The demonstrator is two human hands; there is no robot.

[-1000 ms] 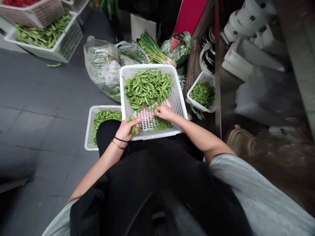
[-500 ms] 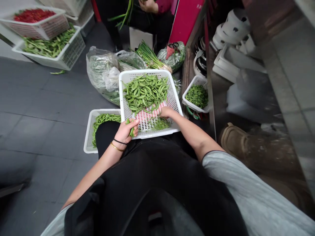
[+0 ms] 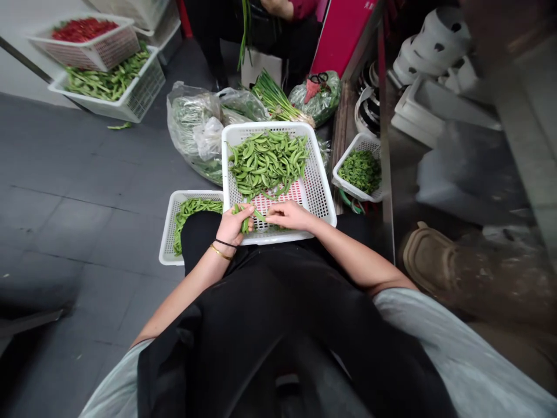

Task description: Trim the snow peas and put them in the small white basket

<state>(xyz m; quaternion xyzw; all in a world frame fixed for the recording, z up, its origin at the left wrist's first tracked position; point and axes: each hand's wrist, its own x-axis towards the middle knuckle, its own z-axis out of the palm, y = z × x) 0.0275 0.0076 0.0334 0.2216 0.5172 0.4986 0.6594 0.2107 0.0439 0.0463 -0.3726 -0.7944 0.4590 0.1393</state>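
A white plastic basket point(image 3: 324, 200) rests on my lap with a heap of green pea pods point(image 3: 270, 159) in its far part. My left hand point(image 3: 232, 226) is closed round several pods over the basket's near left corner. One pod point(image 3: 260, 215) sticks out from it toward my right hand point(image 3: 290, 215). The fingertips of that hand are pinched on the pod's right end. Beneath my right hand, the trimmings on the basket floor are mostly hidden.
A second basket of pods point(image 3: 167, 244) stands by my left knee. To the right is a small basket of leafy greens point(image 3: 359, 171). Bagged vegetables point(image 3: 191, 125) and spring onions point(image 3: 278, 98) lie beyond. A co-worker's hand point(image 3: 278, 8) shows at the top.
My right hand has risen from the trimmings at the basket's near right and moved left to meet my left hand at a pod. The view has shifted slightly.
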